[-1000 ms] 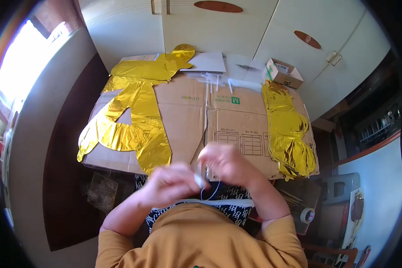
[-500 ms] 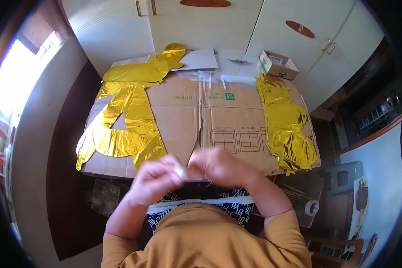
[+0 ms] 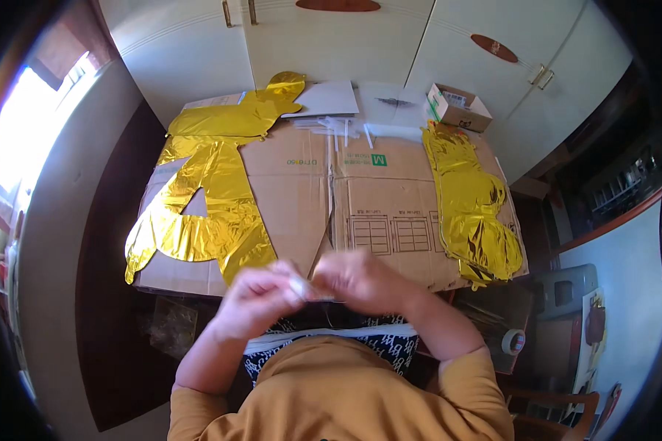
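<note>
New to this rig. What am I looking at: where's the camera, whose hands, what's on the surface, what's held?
No machine here: a person is working with two bare hands. The camera is the left one of a pair worn on the head, looking down; its wide fisheye lens bends straight edges, and picture left is the person's left.

Flattened cardboard covers the work surface. Gold foil shapes lie on the left, more gold foil on the right. Toward the back are clear strips and a small open box.

The left hand pinches a small pale item. The right hand is close beside it, too blurred to tell its grip.
</note>
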### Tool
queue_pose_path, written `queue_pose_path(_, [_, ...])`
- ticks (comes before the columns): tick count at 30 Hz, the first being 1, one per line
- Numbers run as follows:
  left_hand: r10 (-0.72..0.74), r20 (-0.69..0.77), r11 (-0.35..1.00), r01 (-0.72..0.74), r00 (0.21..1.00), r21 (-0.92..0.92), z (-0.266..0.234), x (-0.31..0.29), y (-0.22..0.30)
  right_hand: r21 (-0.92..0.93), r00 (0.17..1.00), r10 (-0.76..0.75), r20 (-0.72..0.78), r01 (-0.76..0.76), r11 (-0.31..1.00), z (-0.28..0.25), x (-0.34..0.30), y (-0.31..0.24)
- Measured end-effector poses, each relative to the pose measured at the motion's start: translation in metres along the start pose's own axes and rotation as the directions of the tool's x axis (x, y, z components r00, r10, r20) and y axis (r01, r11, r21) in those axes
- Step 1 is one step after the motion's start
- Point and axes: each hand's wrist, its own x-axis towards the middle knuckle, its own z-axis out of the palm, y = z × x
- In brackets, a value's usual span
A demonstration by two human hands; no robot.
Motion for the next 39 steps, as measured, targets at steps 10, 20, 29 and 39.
queue_pose_path(10, [0.18, -0.089, 0.729, -0.072, 0.98, 0.68, -0.011, 0.01, 0.001, 0.096, 0.995, -0.095, -0.025, 0.097, 0.991, 0.011, -0.005, -0.026])
queue_pose_path(20, [-0.085, 0.111, 0.951, 0.048, 0.99, 0.306, 0.002, 0.001, -0.006, 0.078, 0.987, 0.061, -0.15, -0.05, 0.996, -0.011, 0.004, -0.017])
queue_pose_path(29, [-0.049, 0.113, 0.954, 0.013, 0.992, 0.3, 0.003, 0.0, -0.01, -0.024, 0.96, 0.047, -0.277, -0.056, 0.998, -0.011, 0.005, -0.007])
queue_pose_path(39, [-0.054, -0.157, 0.992, 0.035, 0.986, -0.124, 0.008, 0.014, 0.003, -0.064, 1.0, 0.012, 0.001, -0.012, 0.998, 0.005, -0.014, -0.006])
